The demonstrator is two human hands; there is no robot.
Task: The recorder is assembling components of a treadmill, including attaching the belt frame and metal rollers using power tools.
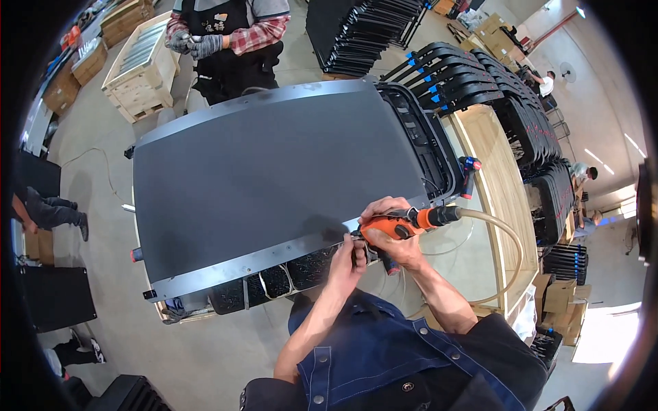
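My right hand is wrapped round an orange and black air tool, its nose pointing left at the near edge of a wide deck. Beside that nose, my left hand has its fingers pinched together; what they hold, if anything, is too small to make out. The deck has a dark grey belt between a silver near rail and a silver far rail. A black plastic end frame closes its right end. From the tool's back, a beige hose curves away to the right.
A red and black cordless driver sits at the deck's right end, near a long wooden crate. Across the deck stands a person in grey gloves. Stacked black frames rise at the far right; a slatted wooden crate stands far left.
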